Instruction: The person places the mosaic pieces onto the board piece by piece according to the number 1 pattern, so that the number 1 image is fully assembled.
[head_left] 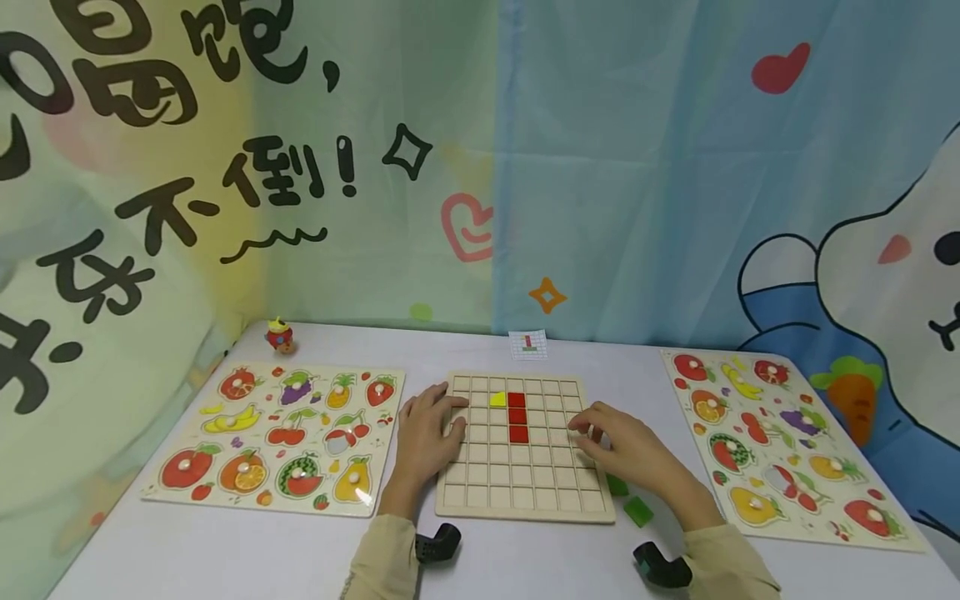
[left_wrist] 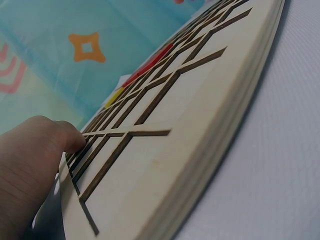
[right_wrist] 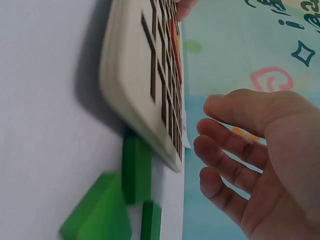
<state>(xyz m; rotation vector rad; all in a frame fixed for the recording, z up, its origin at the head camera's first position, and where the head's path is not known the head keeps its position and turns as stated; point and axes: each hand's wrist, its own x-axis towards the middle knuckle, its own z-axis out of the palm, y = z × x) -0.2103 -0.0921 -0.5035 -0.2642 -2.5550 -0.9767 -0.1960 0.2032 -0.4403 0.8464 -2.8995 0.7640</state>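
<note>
Left hand [head_left: 429,433]: relaxed, thumb apart from the fingers, resting at the left border of the wooden grid board [head_left: 480,507] and gripping no piece. Right hand [head_left: 628,446]: fingers loosely bent, thumb apart, nothing visible between them; its fingertips lie over the board's right-hand columns, though contact cannot be told.

The board lies flat on the white table [head_left: 540,567], between the hands. It is probably light and stiff; its plain outer frame offers the best hold, from opposite sides. In its upper middle cells sit a column of red square tiles [head_left: 517,414] and, beside the top one, a yellow piece [head_left: 498,400]. These are probably rigid and light, best pinched by any exposed edges.

Green blocks [head_left: 638,512] lie beside the board's lower right corner. The right wrist view shows thick, flat-sided forms, likely sturdy but a little slick; thumb and forefinger on opposite side faces should suit them.

Farther out: a small printed card [head_left: 528,345] beyond the board, a fruit puzzle board on the left [head_left: 255,433], another on the right [head_left: 780,446], and a toy figurine [head_left: 280,337] near the far left corner.
</note>
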